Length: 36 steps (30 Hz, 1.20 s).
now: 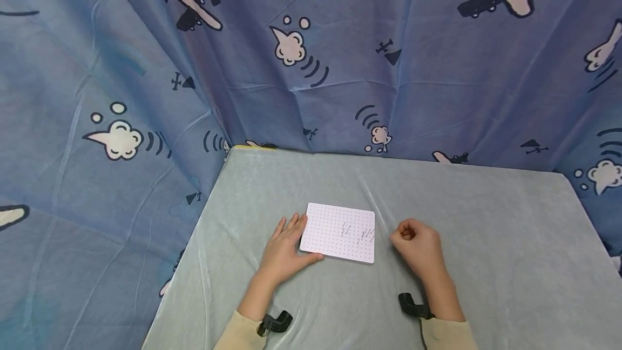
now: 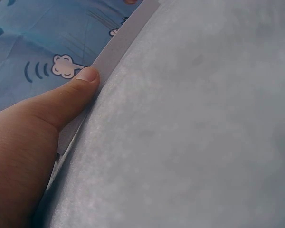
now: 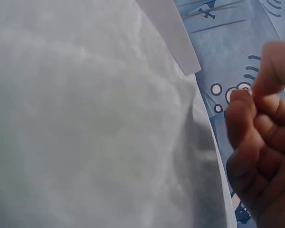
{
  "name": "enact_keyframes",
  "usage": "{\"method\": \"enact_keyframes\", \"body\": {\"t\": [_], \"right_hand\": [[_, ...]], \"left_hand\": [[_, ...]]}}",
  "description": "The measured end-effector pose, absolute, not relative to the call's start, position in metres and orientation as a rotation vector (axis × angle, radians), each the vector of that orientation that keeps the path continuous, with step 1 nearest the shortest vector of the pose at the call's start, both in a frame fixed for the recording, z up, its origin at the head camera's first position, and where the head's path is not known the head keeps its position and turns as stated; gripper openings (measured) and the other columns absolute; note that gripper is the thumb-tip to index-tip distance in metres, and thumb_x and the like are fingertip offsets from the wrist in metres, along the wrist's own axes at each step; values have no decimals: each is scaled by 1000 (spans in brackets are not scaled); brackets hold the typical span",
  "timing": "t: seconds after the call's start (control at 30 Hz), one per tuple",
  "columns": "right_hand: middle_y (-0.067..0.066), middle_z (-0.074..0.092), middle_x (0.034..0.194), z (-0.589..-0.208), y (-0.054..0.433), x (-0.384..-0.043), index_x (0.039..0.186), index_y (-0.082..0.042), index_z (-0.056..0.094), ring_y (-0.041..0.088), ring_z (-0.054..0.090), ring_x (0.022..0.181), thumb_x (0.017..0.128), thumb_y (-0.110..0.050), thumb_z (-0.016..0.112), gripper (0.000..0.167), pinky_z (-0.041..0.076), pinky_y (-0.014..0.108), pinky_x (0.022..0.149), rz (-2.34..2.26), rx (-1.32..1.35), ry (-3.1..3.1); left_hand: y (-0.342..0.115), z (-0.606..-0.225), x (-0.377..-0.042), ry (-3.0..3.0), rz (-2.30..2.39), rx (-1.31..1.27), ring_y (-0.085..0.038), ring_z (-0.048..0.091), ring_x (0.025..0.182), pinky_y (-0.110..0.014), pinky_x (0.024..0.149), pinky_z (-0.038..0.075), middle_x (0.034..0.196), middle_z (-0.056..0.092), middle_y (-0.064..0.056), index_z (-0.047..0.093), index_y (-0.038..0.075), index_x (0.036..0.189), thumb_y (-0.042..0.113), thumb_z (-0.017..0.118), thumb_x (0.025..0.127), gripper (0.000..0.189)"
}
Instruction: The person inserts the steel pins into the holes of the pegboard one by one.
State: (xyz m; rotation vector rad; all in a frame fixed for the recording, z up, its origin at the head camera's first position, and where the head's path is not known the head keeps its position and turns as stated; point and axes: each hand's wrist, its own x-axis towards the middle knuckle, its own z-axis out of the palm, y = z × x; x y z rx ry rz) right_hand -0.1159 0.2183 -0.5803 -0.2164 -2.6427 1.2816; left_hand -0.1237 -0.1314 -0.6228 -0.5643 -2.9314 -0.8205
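A white dotted board (image 1: 320, 231) lies flat on the cloth-covered table. Several thin, needle-like dark sticks (image 3: 219, 26) stand out of its right half. My left hand (image 1: 284, 253) rests at the board's near left corner, fingers fairly straight along the left side. Its thumb (image 2: 78, 88) presses the near edge. Right of the board and apart from it is my right hand (image 1: 420, 247), with curled fingers and the thumb brought to the index finger. No object is visible between those fingertips, though something very thin could be hidden there.
Pale grey-green cloth covers the table (image 1: 510, 242), with a few creases. Blue curtains (image 1: 340, 69) printed with planes and clouds hang along the back and left sides. Black wrist cameras (image 1: 413, 307) sit on both wrists, above the beige sleeves.
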Motion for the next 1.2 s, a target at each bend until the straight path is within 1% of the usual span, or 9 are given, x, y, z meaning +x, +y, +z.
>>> {"method": "enact_keyframes", "body": {"t": [0.17,0.27,0.43,0.6,0.7,0.8,0.93,1.07,1.2], "right_hand": [[5,68,78,-581,214,-114,86,-8,74,15,59,67,84,5,73,13,49,19,56,1449,-102,-2563],[5,70,80,-580,211,-113,88,-8,75,15,59,67,85,6,77,14,51,20,56,1525,-38,-2542],[4,70,77,-580,208,-112,90,-4,76,15,58,63,86,6,80,12,51,22,52,1646,95,-2510],[2,65,74,-584,208,-113,90,-3,77,15,53,60,90,0,82,6,46,24,50,1684,248,-2522],[0,65,75,-586,207,-112,90,-2,77,14,53,62,92,-5,83,8,46,24,52,1674,309,-2538],[-2,65,76,-587,207,-112,89,-4,77,14,54,63,91,-3,83,6,47,24,52,1659,329,-2552],[-4,66,75,-587,206,-112,87,-7,79,13,55,63,89,3,83,11,48,25,52,1646,343,-2570],[-5,68,76,-587,206,-112,87,-7,79,12,56,63,90,2,82,10,49,24,53,1634,359,-2596],[-7,69,77,-588,205,-112,86,-8,79,12,56,63,89,6,82,14,50,25,53,1607,364,-2605]], "left_hand": [[-132,-623,-124,-2917,-824,-573,-20,35,161,-39,139,13,169,47,-8,44,6,167,81,77,83,117],[-132,-623,-124,-2920,-825,-574,-21,36,161,-40,139,13,169,47,-9,43,6,168,81,77,83,118],[-132,-622,-124,-2929,-831,-574,-21,34,162,-41,139,12,170,45,-10,41,5,168,79,78,84,118],[-131,-620,-124,-2951,-829,-563,-17,31,163,-38,139,9,171,43,-8,39,7,169,77,79,84,118],[-131,-620,-124,-2957,-829,-561,-17,31,163,-38,139,9,170,43,-8,40,6,169,77,79,84,117],[-131,-621,-124,-2959,-823,-565,-17,31,163,-38,139,9,170,44,-8,40,6,169,78,79,84,117],[-132,-622,-124,-2960,-819,-565,-16,31,163,-37,139,9,170,44,-7,40,6,169,78,79,84,118],[-132,-622,-124,-2956,-828,-564,-16,31,163,-37,139,9,170,44,-7,40,6,169,78,79,84,118],[-132,-622,-124,-2954,-831,-562,-16,31,162,-37,139,9,170,44,-8,40,6,169,78,79,84,118]]}}
